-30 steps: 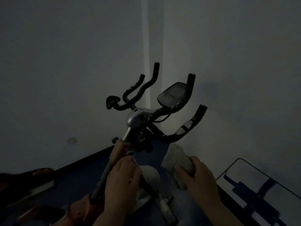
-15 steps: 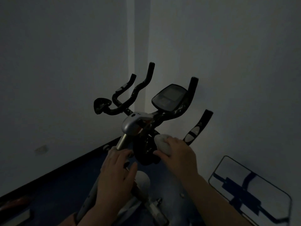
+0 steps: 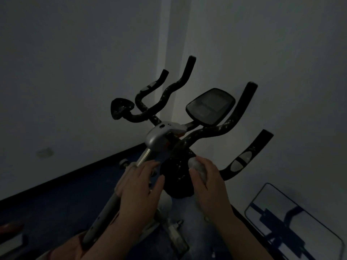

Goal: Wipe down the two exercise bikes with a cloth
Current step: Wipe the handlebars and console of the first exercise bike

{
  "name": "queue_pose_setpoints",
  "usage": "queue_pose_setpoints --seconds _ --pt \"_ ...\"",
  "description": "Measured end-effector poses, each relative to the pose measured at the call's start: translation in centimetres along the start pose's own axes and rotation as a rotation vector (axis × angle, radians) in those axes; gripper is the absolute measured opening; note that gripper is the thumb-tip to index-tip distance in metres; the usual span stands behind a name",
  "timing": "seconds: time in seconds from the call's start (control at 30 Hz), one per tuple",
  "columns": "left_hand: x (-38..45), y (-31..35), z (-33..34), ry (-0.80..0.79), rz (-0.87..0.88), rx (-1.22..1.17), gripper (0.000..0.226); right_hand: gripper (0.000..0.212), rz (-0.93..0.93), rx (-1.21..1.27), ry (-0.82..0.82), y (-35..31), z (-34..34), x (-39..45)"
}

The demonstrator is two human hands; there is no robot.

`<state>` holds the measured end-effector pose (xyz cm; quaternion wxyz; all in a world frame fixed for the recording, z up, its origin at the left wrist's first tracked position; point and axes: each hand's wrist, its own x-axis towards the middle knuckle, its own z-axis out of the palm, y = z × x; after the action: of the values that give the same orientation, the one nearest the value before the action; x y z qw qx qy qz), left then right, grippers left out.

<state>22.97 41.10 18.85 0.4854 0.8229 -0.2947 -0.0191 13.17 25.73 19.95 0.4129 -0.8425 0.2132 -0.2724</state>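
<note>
**Two hands on one exercise bike, dim room corner**

One exercise bike (image 3: 165, 136) in view, standing on the dark blue floor (image 3: 62, 199) close to the corner where two pale walls meet. Light is poor; fine detail is mostly lost.

Left hand (image 3: 139, 186) — fingers curled over the slanted grey post (image 3: 105, 212) just below the chrome stem (image 3: 143, 156), thumb out to the right. It grips the post.

Right hand (image 3: 208, 184) — clenched round a bunched pale cloth (image 3: 197, 166), which it presses against the right side of a black rounded pad (image 3: 176, 177) under the handlebars. Only a small part of the cloth shows past the fingertips.

Handlebars (image 3: 204, 132): black, multi-pronged, speckled with light flecks. A grey plastic housing (image 3: 159, 134) sits where they join the stem. The console (image 3: 210, 106) is tilted toward the camera, its screen dark. The lower right grip carries a pale oval sensor patch (image 3: 242, 160).

Near the floor's right edge, against the wall, leans a framed mirror (image 3: 293, 222) — dark bar shapes show in its glass. At the floor's lower left corner a reddish object (image 3: 9, 228) is too dark to identify. A faint smudge (image 3: 44, 152) marks the left wall low down.
</note>
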Motion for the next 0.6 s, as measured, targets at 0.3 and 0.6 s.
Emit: queue_pose_setpoints --seconds 0.3,0.6 --pt "4.1 -0.4 -1.0 -0.175 0.092 -0.158 0.026 0.028 -0.049 -0.194 0.113 -1.6 -1.0 -1.0" --pt "7.1 -0.7 -1.4 -0.363 0.125 -0.331 0.017 0.021 0.009 -0.276 0.215 -2.2 1.6 2.2"
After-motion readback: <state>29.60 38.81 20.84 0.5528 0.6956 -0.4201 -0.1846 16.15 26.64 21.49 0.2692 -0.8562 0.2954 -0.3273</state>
